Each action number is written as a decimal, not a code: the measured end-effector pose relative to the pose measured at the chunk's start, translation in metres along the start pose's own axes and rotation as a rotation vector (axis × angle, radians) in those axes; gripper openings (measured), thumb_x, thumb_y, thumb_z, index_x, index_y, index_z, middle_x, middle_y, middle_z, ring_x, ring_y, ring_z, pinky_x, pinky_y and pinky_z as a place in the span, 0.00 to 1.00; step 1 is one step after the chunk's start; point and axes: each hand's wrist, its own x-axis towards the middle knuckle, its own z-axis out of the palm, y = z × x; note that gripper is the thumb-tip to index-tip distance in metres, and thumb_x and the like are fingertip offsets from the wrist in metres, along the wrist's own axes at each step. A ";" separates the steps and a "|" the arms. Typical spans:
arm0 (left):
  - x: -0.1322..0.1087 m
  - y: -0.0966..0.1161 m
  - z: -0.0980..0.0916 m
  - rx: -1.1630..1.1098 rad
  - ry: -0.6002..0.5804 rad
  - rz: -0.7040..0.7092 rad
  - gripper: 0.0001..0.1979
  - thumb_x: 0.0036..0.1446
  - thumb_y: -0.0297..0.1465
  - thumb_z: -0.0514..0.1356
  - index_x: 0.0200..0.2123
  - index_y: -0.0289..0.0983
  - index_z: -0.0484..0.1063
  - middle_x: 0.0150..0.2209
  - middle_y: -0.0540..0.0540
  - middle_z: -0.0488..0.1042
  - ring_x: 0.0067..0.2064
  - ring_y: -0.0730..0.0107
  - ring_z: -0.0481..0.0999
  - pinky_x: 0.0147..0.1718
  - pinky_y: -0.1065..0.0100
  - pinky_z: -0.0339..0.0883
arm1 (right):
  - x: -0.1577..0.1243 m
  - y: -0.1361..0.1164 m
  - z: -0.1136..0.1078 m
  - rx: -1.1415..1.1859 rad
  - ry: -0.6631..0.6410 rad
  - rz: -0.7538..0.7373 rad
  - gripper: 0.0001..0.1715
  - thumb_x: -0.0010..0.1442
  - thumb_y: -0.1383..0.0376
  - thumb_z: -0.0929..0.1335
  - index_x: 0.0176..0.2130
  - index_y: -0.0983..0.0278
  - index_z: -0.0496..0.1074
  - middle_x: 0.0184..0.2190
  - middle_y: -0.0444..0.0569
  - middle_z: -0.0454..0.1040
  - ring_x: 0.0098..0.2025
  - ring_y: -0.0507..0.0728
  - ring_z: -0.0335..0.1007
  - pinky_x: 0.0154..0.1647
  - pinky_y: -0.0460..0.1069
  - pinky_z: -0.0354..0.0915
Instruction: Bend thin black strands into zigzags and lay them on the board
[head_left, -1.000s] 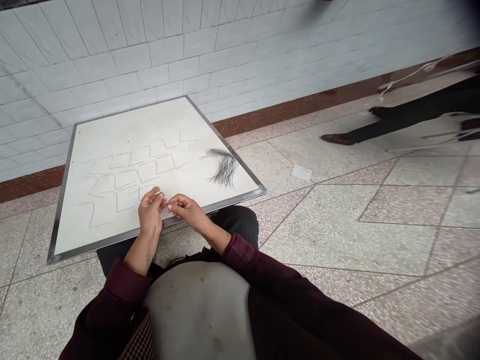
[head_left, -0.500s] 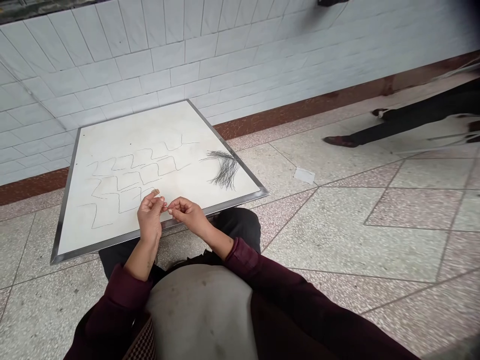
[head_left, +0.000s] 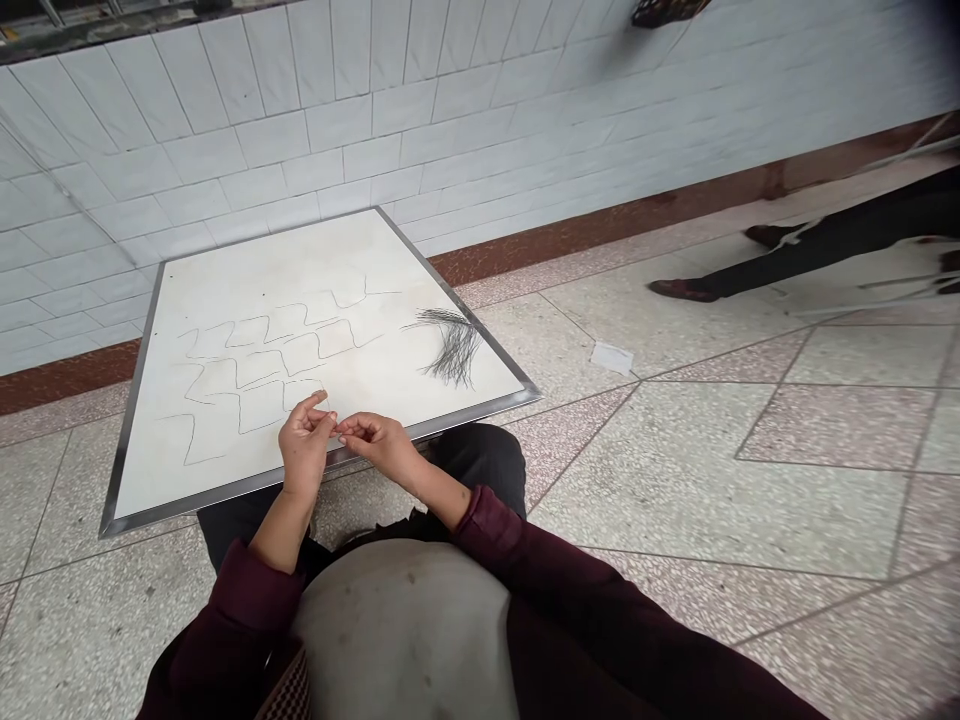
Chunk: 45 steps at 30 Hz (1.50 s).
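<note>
My left hand is above the near edge of a white board. Its thumb and index finger are pinched, and the other fingers are loosely curled. Close by on the right, my right hand also pinches, its fingertips almost touching the left ones. Whatever sits between the fingertips is too thin to make out. Several thin dark strands, bent into stepped shapes, lie in rows on the board beyond my hands. A loose pile of straighter dark strands rests near the board's right edge.
A grey metal rim frames the board, which lies over my knees. White wall tiles rise behind it. A white paper piece lies on the tiled floor to the right. Farther right are another person's dark-trousered legs and shoes.
The view has tilted up slightly, so everything sits a little lower. Both hands keep their pinch, with the fingertips close together. The strands on the board lie as before.
</note>
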 end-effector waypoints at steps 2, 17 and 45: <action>0.000 -0.001 -0.001 0.041 -0.033 -0.008 0.18 0.46 0.31 0.68 0.43 0.37 0.77 0.27 0.49 0.76 0.30 0.69 0.75 0.31 0.66 0.71 | 0.002 0.000 -0.007 -0.097 -0.038 -0.043 0.09 0.54 0.63 0.70 0.36 0.64 0.75 0.31 0.47 0.76 0.31 0.52 0.70 0.33 0.47 0.67; -0.008 -0.001 0.005 -0.017 -0.090 -0.175 0.23 0.43 0.35 0.70 0.45 0.36 0.76 0.25 0.50 0.73 0.28 0.70 0.74 0.27 0.69 0.69 | 0.016 -0.010 -0.051 -0.511 -0.316 -0.420 0.10 0.65 0.64 0.64 0.42 0.60 0.75 0.36 0.49 0.74 0.41 0.55 0.71 0.43 0.49 0.67; -0.011 0.002 0.001 0.146 -0.011 -0.061 0.24 0.52 0.38 0.64 0.52 0.36 0.69 0.28 0.51 0.70 0.31 0.69 0.77 0.27 0.71 0.70 | 0.017 0.007 -0.055 -0.186 -0.014 -0.178 0.13 0.56 0.57 0.72 0.37 0.63 0.71 0.31 0.45 0.71 0.31 0.52 0.67 0.33 0.48 0.67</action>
